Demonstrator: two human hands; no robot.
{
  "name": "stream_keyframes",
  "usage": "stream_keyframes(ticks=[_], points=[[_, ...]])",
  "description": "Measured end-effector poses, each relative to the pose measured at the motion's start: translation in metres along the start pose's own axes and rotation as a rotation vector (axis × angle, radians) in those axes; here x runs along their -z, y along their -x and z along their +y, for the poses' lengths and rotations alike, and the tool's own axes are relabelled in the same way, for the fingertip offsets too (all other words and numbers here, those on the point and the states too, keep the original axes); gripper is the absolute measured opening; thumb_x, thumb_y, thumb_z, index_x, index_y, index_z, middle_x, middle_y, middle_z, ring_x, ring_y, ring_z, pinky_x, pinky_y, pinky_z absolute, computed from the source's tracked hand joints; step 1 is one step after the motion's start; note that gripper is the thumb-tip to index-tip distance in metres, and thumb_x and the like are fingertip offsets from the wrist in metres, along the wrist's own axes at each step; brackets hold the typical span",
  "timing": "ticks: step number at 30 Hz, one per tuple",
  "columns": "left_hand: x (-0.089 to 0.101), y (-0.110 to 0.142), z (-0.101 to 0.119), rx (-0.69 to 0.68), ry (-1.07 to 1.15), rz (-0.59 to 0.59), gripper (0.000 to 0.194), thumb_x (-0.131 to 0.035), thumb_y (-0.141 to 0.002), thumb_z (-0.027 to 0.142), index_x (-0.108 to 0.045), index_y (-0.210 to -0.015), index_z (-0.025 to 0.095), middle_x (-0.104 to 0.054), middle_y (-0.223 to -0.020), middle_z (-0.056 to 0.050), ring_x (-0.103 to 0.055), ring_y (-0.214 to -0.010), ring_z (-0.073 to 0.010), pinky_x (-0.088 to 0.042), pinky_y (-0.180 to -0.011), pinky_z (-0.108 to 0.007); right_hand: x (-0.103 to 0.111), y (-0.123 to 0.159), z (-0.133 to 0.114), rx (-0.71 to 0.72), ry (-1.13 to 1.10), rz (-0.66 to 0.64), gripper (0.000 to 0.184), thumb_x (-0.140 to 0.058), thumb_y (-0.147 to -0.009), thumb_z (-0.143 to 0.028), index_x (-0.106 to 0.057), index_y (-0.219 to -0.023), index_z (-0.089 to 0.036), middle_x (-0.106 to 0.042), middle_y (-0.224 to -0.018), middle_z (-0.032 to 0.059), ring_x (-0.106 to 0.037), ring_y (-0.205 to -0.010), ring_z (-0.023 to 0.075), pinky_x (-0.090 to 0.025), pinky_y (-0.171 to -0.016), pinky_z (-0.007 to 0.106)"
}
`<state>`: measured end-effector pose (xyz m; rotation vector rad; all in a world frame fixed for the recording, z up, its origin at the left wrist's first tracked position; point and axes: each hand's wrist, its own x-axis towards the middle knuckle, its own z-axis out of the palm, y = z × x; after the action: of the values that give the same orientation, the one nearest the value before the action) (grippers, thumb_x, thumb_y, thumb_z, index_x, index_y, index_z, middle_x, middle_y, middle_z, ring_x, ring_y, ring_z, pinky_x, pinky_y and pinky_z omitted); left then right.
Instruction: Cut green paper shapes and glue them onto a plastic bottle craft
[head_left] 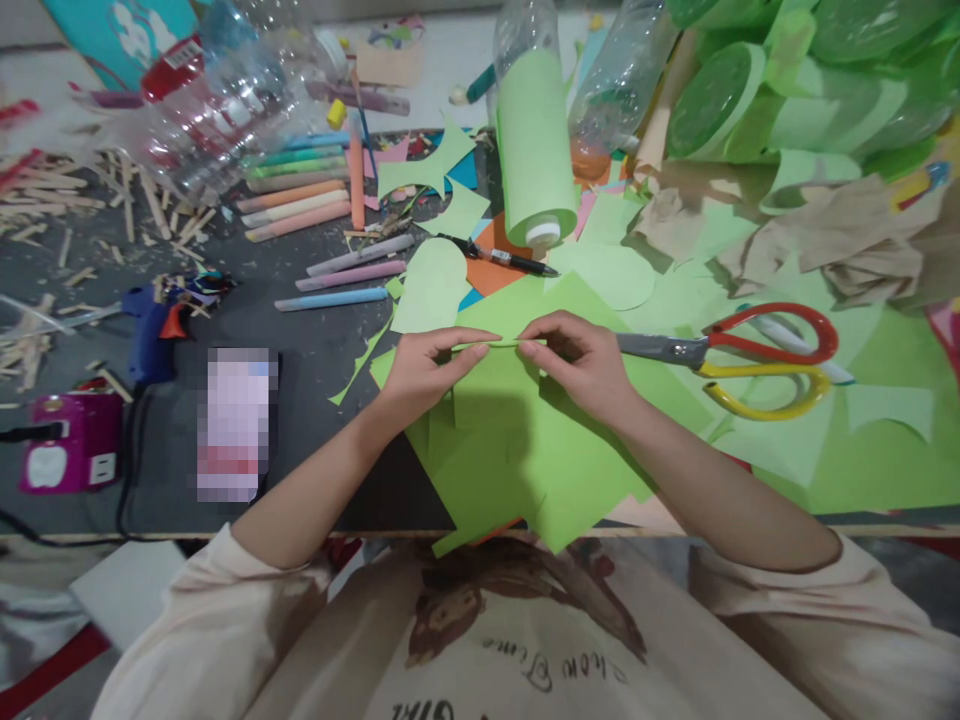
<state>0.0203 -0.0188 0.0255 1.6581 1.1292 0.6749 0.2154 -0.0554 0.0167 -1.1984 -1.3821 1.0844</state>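
Pinching green paper (495,380) by its far edge, left hand (429,366) and right hand (583,362) sit near the worktop's (319,340) front edge; likely light, easily creased, best held there.

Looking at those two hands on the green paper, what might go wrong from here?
The left hand and right hand pinch one edge of the green paper, so uneven pressure might crease it crookedly. The scissors lie close by the right hand, blade tips out of sight; a careless move could knock them or nick a finger.
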Motion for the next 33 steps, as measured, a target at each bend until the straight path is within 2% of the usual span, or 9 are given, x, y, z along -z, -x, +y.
stream_keyframes(ticks=[6, 10, 15, 18, 23, 29, 33], points=[[-0.0005, -0.0002, 0.0002, 0.025, 0.058, 0.029, 0.033, -0.068, -0.081, 0.048, -0.081, -0.092, 0.019, -0.079, -0.091, -0.006, -0.070, -0.077, -0.0167, -0.052, -0.066, -0.023, 0.0005, -0.0012, 0.0013, -0.049, -0.022, 0.072, 0.039, -0.070, -0.078, -0.058, -0.065, -0.071, -0.020, -0.061, -0.063, -0.0011, -0.051, -0.052, 0.0097, -0.045, -0.052, 0.026], [-0.0009, -0.0004, -0.0008, 0.048, 0.108, 0.047, 0.035, -0.070, -0.079, 0.049, -0.081, -0.091, 0.018, -0.078, -0.087, -0.006, -0.067, -0.072, -0.0151, -0.051, -0.065, -0.023, 0.0010, -0.0011, 0.0026, -0.053, -0.019, 0.105, 0.039, -0.071, -0.079, -0.058, -0.064, -0.071, -0.020, -0.060, -0.062, -0.0014, -0.051, -0.052, 0.0099, -0.044, -0.051, 0.026], [-0.0005, -0.0013, -0.0021, 0.052, 0.081, 0.040, 0.031, -0.068, -0.080, 0.043, -0.081, -0.093, 0.019, -0.078, -0.080, -0.004, -0.062, -0.061, -0.0117, -0.048, -0.059, -0.022, 0.0026, -0.0004, 0.0054, -0.046, -0.014, 0.040, 0.035, -0.071, -0.080, -0.056, -0.067, -0.082, -0.021, -0.065, -0.076, 0.0015, -0.059, -0.063, 0.0124, -0.049, -0.056, 0.027], [-0.0003, -0.0016, -0.0006, 0.042, 0.070, 0.011, 0.028, -0.068, -0.080, 0.041, -0.082, -0.093, 0.020, -0.079, -0.084, -0.004, -0.066, -0.068, -0.0139, -0.051, -0.065, -0.022, 0.0027, 0.0002, 0.0061, -0.040, 0.008, -0.003, 0.033, -0.070, -0.081, -0.054, -0.068, -0.084, -0.022, -0.067, -0.077, 0.0017, -0.055, -0.057, 0.0109, -0.046, -0.051, 0.026], [-0.0003, -0.0013, 0.0002, 0.044, 0.092, -0.004, 0.032, -0.069, -0.079, 0.046, -0.081, -0.095, 0.021, -0.079, -0.089, -0.005, -0.069, -0.073, -0.0166, -0.053, -0.067, -0.024, 0.0023, 0.0008, 0.0048, -0.040, 0.034, 0.024, 0.029, -0.070, -0.082, -0.050, -0.068, -0.078, -0.021, -0.063, -0.066, -0.0012, -0.047, -0.049, 0.0094, -0.039, -0.046, 0.025], [0.0013, -0.0015, -0.0008, 0.042, 0.080, 0.004, 0.034, -0.068, -0.080, 0.050, -0.082, -0.093, 0.022, -0.079, -0.092, -0.005, -0.069, -0.079, -0.0177, -0.053, -0.072, -0.025, 0.0024, -0.0004, 0.0028, -0.048, 0.029, 0.061, 0.027, -0.072, -0.081, -0.047, -0.068, -0.075, -0.021, -0.062, -0.063, -0.0018, -0.043, -0.048, 0.0089, -0.036, -0.045, 0.025], [0.0012, -0.0016, -0.0008, 0.031, 0.081, -0.010, 0.033, -0.067, -0.081, 0.048, -0.081, -0.094, 0.021, -0.078, -0.082, -0.005, -0.066, -0.069, -0.0156, -0.051, -0.065, -0.024, 0.0016, -0.0012, 0.0018, -0.047, 0.035, 0.076, 0.029, -0.073, -0.080, -0.049, -0.068, -0.074, -0.021, -0.064, -0.067, -0.0006, -0.046, -0.049, 0.0091, -0.038, -0.046, 0.025]])
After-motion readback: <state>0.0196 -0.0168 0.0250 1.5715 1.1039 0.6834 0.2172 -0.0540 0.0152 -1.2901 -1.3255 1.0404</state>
